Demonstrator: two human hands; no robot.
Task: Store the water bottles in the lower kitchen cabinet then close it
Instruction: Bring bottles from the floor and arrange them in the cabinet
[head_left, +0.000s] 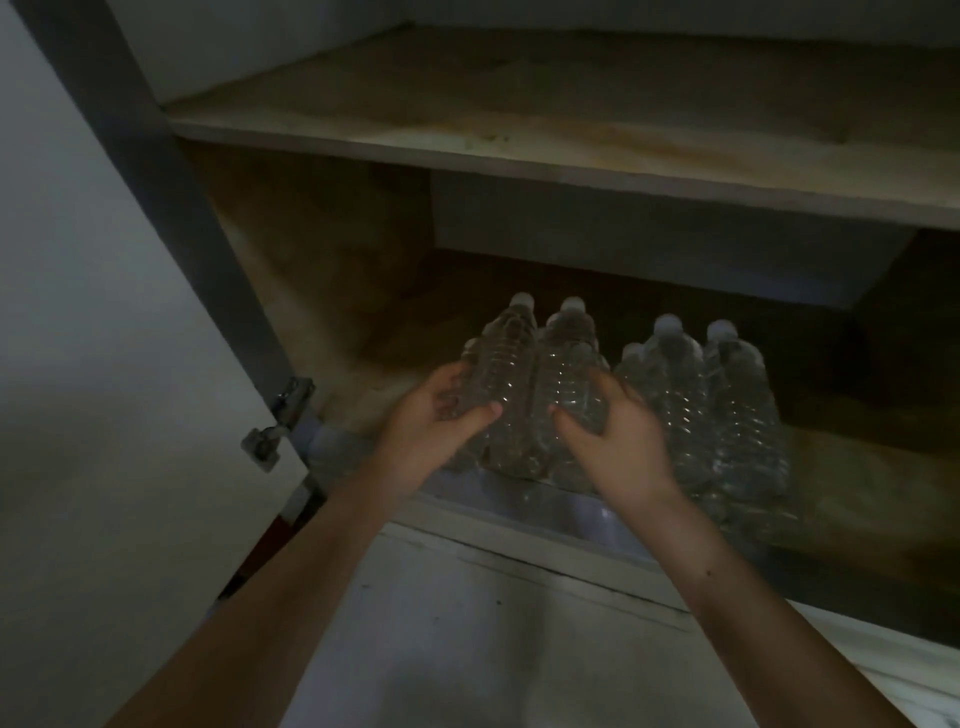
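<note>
- The cabinet (857, 483) stands open and dim, filling the view from nine to three o'clock.
- Its door (104, 364) is swung out at nine o'clock.
- A bare shelf (519, 130) crosses at twelve o'clock.
- The held bottles (524, 374), a clear capped cluster, stand at the centre on the cabinet's front edge, at twelve o'clock from both wrists.
- A second cluster of bottles (727, 410) stands just beside them at three o'clock, inside the cabinet.
- The left hand (431, 421) curls round the held cluster's nine o'clock side, thumb across the front.
- The right hand (618, 431) grips its three o'clock side likewise.
- A metal hinge (275, 426) sits at eight o'clock.
</note>
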